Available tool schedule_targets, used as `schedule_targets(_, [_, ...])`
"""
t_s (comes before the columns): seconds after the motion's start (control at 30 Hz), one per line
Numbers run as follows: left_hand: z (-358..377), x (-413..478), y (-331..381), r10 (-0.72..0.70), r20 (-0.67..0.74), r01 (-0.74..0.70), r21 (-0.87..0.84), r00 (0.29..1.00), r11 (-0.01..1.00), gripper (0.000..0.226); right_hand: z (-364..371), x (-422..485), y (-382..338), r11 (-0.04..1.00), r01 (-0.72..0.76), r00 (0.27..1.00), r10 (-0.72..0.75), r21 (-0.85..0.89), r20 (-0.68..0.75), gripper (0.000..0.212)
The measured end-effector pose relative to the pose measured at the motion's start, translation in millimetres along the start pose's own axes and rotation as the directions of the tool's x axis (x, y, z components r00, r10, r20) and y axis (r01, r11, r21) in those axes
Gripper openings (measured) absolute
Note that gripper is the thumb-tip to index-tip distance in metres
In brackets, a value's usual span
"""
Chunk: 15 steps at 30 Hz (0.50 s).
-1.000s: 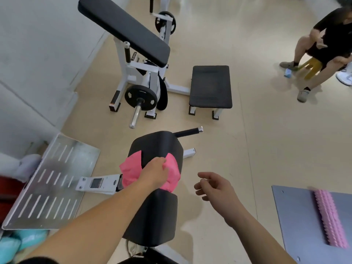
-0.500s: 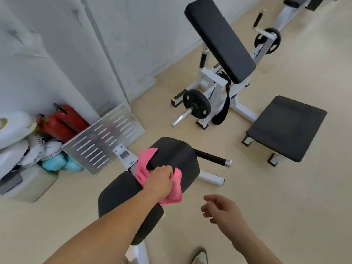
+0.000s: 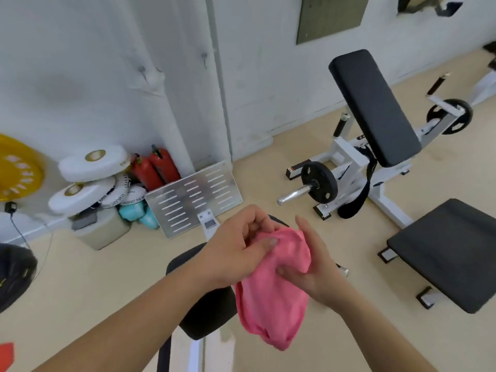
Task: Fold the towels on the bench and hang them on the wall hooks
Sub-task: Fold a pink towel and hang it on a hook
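Item 1: pink towel (image 3: 273, 299). We held it in the air in front of us, above the black padded bench (image 3: 206, 312), and it hung bunched and crumpled, its lower end drooping below our hands. We could not tell whether any fold had been made in it.

Item 2: left hand (image 3: 236, 251). It was closed on the towel's upper edge, thumb pressed onto the cloth and fingers curled behind it.

Item 3: right hand (image 3: 314, 269). It gripped the towel from the right side, thumb tucked into the fabric, palm against the cloth and fingers straight along its far side.

Item 4: wall hooks (image 3: 143, 72). Two small pegs stood out from the white wall, one on the left face and another (image 3: 204, 57) near the corner strip; both were bare.

Item 5: pale bin (image 3: 104, 232) by the wall. White weight plates (image 3: 92, 163) were stacked over it; its contents were hidden from us.

Item 6: floor goods near the bin. Two red extinguishers (image 3: 155, 169), teal items (image 3: 138, 214) and a slotted metal plate (image 3: 193, 197) leaned or lay together.

Item 7: white weight machine (image 3: 349, 167) with a black pad, well apart to the right.
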State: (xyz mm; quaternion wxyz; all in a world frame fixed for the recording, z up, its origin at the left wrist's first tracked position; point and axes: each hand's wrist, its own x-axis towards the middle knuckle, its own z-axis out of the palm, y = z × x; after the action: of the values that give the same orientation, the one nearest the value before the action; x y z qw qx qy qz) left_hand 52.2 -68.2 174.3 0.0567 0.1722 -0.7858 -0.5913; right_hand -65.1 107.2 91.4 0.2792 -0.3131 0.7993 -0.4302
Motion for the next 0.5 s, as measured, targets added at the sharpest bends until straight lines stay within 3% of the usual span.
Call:
schedule_targets(0.1, [-20, 12, 10, -0.024, -0.093, 0.015, -0.097, 0.995, 0.995, 0.018, -14, 30, -15, 0.995, -0.039, 0.985, 0.053, -0.087, 0.163, 0.036])
schedule_targets(0.13, [-28, 19, 12, -0.035, -0.137, 0.018, -0.122, 0.99, 0.992, 0.017, -18, 40, -19, 0.992, -0.082, 0.972, 0.1, -0.091, 0.214, 0.026])
schedule_targets(0.2, [-44, 39, 16, -0.042, -0.215, 0.01, -0.147, 0.976, 0.989, 0.022, -28, 58, -24, 0.984, -0.14, 0.95, 0.166, -0.114, 0.265, 0.027])
schedule_targets(0.27, [-64, 62, 18, -0.029, -0.263, -0.003, -0.12, 0.964, 0.993, 0.026, -39, 82, -27, 0.967, -0.107, 0.953, 0.166, -0.229, 0.255, 0.033])
schedule_targets(0.33, [-88, 86, 21, -0.021, -0.322, -0.009, -0.089, 0.946, 0.996, 0.028, -53, 112, -40, 0.957, -0.092, 0.953, 0.164, -0.275, 0.254, 0.023])
schedule_targets(0.4, [-110, 106, 27, -0.01, -0.379, -0.008, -0.045, 0.926, 0.999, 0.03, -65, 142, -60, 0.965, -0.103, 0.966, 0.155, -0.24, 0.208, 0.015])
schedule_targets(0.5, [-143, 125, 39, 0.041, -0.471, -0.008, 0.073, 0.881, 0.997, 0.026, -75, 180, -102, 0.987, -0.06, 0.996, 0.07, -0.149, 0.061, 0.021])
